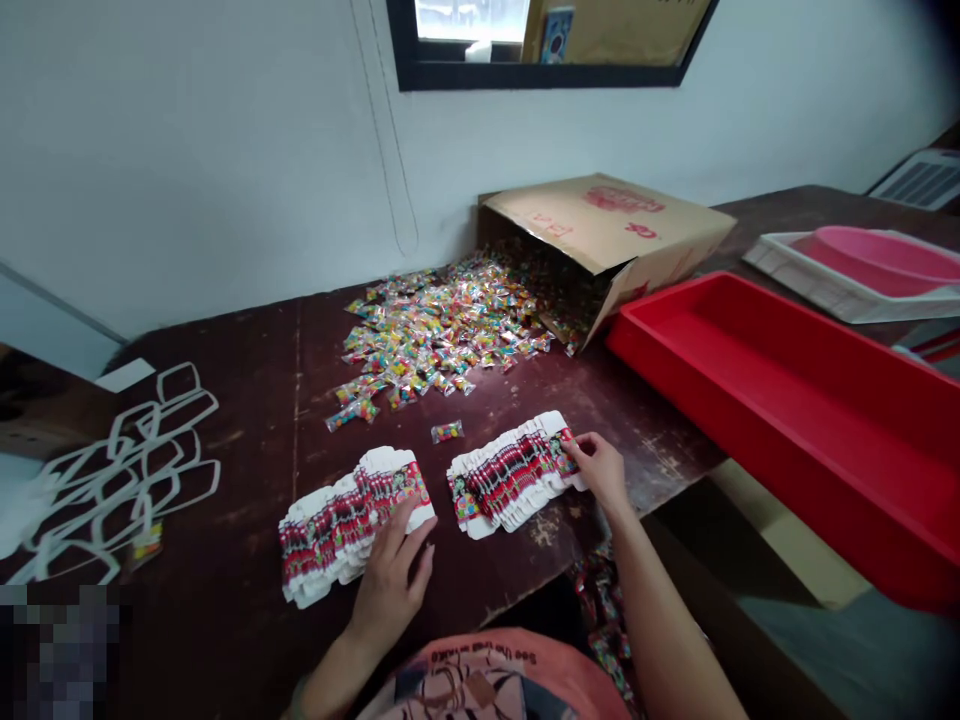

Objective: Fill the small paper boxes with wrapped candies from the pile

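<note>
Pale wall [225, 150] backs a scuffed dark brown table [247, 400]. From the left, the left hand [391, 575] rests, fingers loosely spread, on the right end of one fanned row of printed cards [330, 530], perhaps flattened cartons. Past a lone candy packet [448, 431], the right hand [602, 468] pinches the end of a second row [510, 470], near a red tray [720, 435]. Arranging the rows seems the step in hand; the next move calls for light, even pressure.

Around one lone candy packet [448, 431] on my brown worktop [251, 390] lie a candy heap [450, 320] at twelve, a cardboard box [600, 210] at one, carton rows [510, 478] at four and seven, white loops [144, 462] at nine.
</note>
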Demonstrator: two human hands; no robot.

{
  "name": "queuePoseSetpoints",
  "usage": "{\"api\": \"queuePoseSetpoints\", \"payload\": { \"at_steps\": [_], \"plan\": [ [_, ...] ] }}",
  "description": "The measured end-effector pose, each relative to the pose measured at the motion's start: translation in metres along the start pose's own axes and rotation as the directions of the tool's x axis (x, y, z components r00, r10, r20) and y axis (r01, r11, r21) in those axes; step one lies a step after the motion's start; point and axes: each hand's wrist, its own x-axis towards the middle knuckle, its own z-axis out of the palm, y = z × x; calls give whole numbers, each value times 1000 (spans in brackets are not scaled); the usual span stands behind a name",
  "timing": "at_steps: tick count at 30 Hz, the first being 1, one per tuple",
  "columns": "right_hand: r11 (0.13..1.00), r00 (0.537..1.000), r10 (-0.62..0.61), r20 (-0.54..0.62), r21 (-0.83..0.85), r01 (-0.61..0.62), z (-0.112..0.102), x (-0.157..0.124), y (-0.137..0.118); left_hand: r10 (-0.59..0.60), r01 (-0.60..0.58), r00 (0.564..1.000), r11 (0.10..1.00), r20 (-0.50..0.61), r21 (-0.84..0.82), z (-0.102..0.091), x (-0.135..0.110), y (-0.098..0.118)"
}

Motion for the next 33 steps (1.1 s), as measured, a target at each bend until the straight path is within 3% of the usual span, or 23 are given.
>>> {"api": "queuePoseSetpoints", "payload": {
  "at_steps": [6, 10, 12, 13, 14, 16, 18, 20, 22, 23, 25, 27, 28, 32, 33],
  "plan": [
    [987, 996, 8, -85, 161, 6, -16, 2, 7, -20, 47, 990, 982, 142, -185, 5, 5, 24],
    [977, 974, -2, -226, 207, 50, -21, -16, -14, -123, 191, 971, 913, 205, -360, 0, 4, 33],
    [964, 972, -49, -230, 245, 107, -10, -47, -42, -184, 307, 945, 780, 270, -545, -1, 7, 40],
    [954, 976, -93, -197, 264, 144, -1, -67, -59, -223, 379, 923, 663, 313, -646, -1, 10, 43],
    [910, 973, -219, -76, 343, 232, 9, -88, -76, -271, 452, 892, 517, 361, -727, 0, 12, 46],
    [823, 885, -450, 122, 441, 358, 29, -127, -107, -373, 566, 800, 212, 469, -797, 2, 16, 49],
    [767, 803, -585, 115, 402, 501, 42, -150, -127, -443, 630, 702, 23, 557, -776, -1, 17, 48],
    [669, 671, -731, 125, 324, 669, 44, -157, -134, -434, 695, 638, -30, 636, -718, -9, 14, 45],
    [559, 521, -829, 202, 307, 771, 39, -156, -133, -375, 778, 579, -14, 724, -629, -20, 10, 43],
    [542, 482, -840, 249, 331, 773, 37, -154, -131, -348, 813, 546, 2, 762, -582, -26, 8, 42],
    [589, 480, -807, 344, 411, 696, 33, -152, -129, -316, 854, 497, 15, 808, -519, -34, 6, 43],
    [651, 484, -759, 435, 479, 589, 31, -149, -130, -301, 861, 490, 19, 819, -508, -39, 6, 47],
    [663, 458, -748, 481, 512, 546, 31, -145, -132, -285, 855, 506, 39, 814, -518, -41, 7, 48],
    [644, 200, -762, 616, 690, 330, 30, -125, -138, -228, 794, 605, 240, 763, -558, -43, 12, 49],
    [650, 185, -759, 624, 710, 273, 30, -121, -138, -270, 781, 620, 305, 736, -546, -43, 13, 46]
  ]
}}
